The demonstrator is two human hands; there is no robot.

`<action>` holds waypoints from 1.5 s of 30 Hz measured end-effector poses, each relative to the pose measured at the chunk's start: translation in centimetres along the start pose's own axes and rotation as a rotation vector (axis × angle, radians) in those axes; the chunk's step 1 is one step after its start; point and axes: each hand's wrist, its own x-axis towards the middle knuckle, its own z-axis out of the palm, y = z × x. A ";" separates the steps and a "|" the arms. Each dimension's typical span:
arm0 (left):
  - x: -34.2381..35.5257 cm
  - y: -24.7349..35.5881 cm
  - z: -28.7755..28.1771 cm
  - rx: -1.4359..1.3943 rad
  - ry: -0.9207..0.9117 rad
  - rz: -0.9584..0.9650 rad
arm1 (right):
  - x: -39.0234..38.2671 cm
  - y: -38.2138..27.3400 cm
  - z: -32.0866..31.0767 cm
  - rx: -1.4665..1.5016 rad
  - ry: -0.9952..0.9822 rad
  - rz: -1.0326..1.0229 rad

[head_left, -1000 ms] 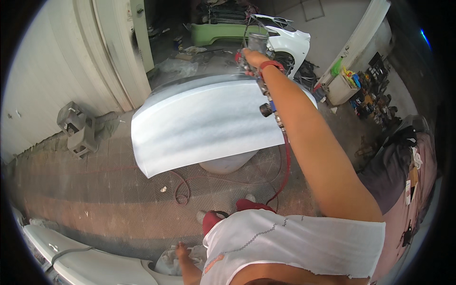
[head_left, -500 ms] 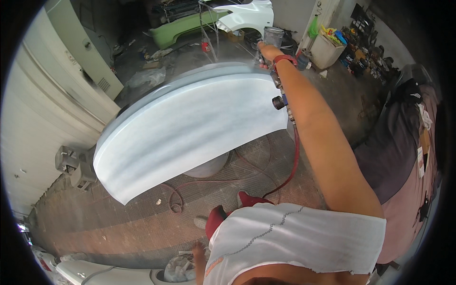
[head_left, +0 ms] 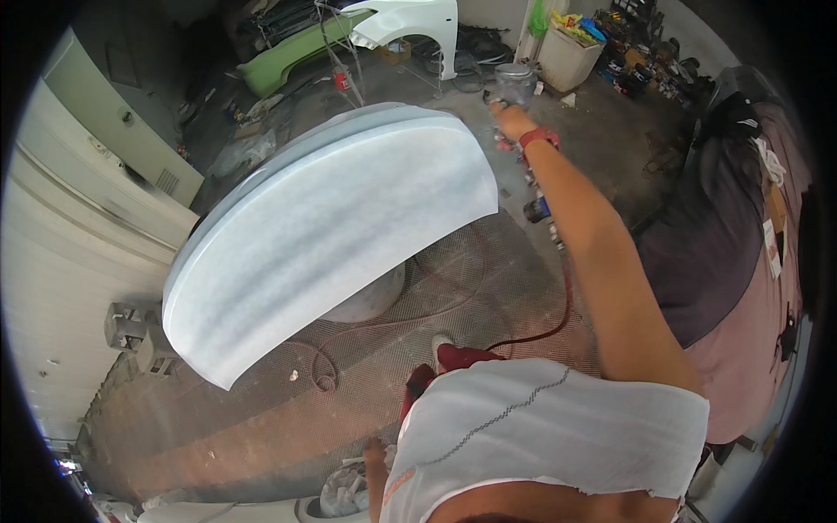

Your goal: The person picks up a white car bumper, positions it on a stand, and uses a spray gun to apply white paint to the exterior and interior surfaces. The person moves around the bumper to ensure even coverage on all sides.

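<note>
A spray gun with a clear cup [head_left: 516, 82] is gripped in my right hand [head_left: 516, 124], its fingers wrapped round the handle. Below the hand hang metal fittings and a round dark gauge [head_left: 535, 210], partly behind my forearm. A red air hose [head_left: 563, 296] runs down from them. To the left of the gun, apart from it, stands a large curved car panel [head_left: 340, 218], whitish with greyer bands across its face. My left hand [head_left: 375, 453] hangs low beside my body; its fingers are too small and obscured to make out.
Hose loops [head_left: 324, 379] lie on the mesh-covered floor near my feet. Beyond the panel are a green and white car body [head_left: 292, 57] and a thin metal stand [head_left: 344, 65]. A white bin [head_left: 567, 61] stands far right; a draped cover [head_left: 706, 253] bulges at right.
My right hand and the spray gun have moved right, from the panel's right end to beside it. The view has shifted, and the panel sits slightly further left in it.
</note>
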 end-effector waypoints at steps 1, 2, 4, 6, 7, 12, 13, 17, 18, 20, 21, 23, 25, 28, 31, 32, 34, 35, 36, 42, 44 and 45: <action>0.0 0.4 -0.3 -0.147 0.006 -0.069 | -1.9 -0.8 0.6 0.073 -0.003 -0.032; 0.0 0.7 -0.4 -0.206 0.014 -0.094 | -3.9 -1.5 1.1 0.179 -0.026 -0.092; -0.1 1.2 -0.3 -0.331 0.063 -0.114 | -8.1 -2.5 2.2 0.378 -0.075 -0.191; -0.2 1.5 0.4 -0.439 0.115 -0.152 | -11.3 -2.5 2.2 0.618 -0.180 -0.238; -0.3 1.4 0.8 -0.434 0.106 -0.117 | -12.4 -2.2 2.1 0.738 -0.276 -0.325; -1.6 -0.1 2.8 -0.503 0.117 -0.158 | -11.8 1.6 0.7 0.613 -0.041 -0.116; -2.0 -0.6 3.3 -0.517 0.104 -0.112 | -11.1 2.9 0.0 0.546 0.022 -0.082; -3.9 -3.3 7.1 -0.489 0.143 -0.129 | -9.5 10.3 -1.5 0.373 0.107 -0.111; -4.3 -4.1 8.1 -0.457 0.157 -0.199 | -9.3 12.4 -1.8 0.355 0.108 -0.128; -4.9 -5.3 10.8 -0.235 0.082 -0.066 | -8.8 16.8 -3.2 0.307 0.053 -0.175; -5.1 -5.6 12.4 -0.106 0.060 -0.097 | -8.7 19.2 -3.7 0.275 -0.010 -0.199; -5.9 -5.7 15.5 0.309 0.017 0.218 | -8.3 24.0 -4.5 0.174 -0.105 -0.274; -7.0 -4.1 18.6 0.858 0.041 0.569 | -7.9 28.1 -3.8 0.074 -0.163 -0.395; -9.7 1.2 24.3 0.428 0.022 0.206 | -8.8 32.6 -3.8 0.105 -0.433 -0.392; -13.1 7.3 28.8 0.065 0.121 0.009 | -8.2 33.8 -4.6 0.050 -0.553 -0.566; -14.0 9.1 29.2 0.166 0.109 -0.018 | -7.4 33.6 -4.9 0.017 -0.578 -0.534; -15.0 11.6 29.9 0.217 0.150 0.009 | -5.2 33.6 -5.7 -0.017 -0.517 -0.525; -15.4 12.3 30.1 0.169 0.202 0.065 | -3.9 33.7 -5.9 0.000 -0.473 -0.568; -15.7 12.5 30.1 0.137 0.244 0.076 | -2.7 33.9 -5.9 0.034 -0.395 -0.596; -19.1 8.5 30.7 0.203 0.380 0.013 | -1.5 35.6 -4.6 0.199 -0.372 -0.494; -20.5 6.9 31.8 0.162 0.400 -0.019 | -3.4 36.0 -3.1 0.050 -0.379 -0.501; -21.0 6.3 32.2 0.170 0.342 -0.021 | -4.2 36.1 -2.7 -0.099 -0.513 -0.434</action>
